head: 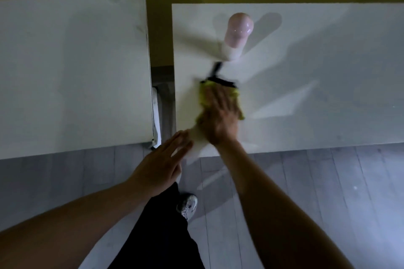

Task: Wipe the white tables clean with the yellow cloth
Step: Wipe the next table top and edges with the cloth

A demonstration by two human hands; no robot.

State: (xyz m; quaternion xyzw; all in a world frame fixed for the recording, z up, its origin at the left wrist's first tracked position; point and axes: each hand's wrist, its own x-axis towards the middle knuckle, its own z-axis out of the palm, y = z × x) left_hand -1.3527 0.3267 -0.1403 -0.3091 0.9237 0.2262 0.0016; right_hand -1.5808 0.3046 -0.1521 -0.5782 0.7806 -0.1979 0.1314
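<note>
Was mid-wipe on the right table (306, 72): right hand (220, 116) pressed flat, fingers spread, on the yellow cloth (204, 96) near its left edge. Left hand (161, 164) hovered open. Next I'd sweep right, dodging the pink bottle (237, 33).

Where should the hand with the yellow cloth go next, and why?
Probably sweep to the right. The right hand presses the yellow cloth flat near the left edge of the right table, so most of that top lies to its right; steer around the pink bottle just beyond.

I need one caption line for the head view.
Right hand presses yellow cloth on the right white table, near a pink bottle.
</note>
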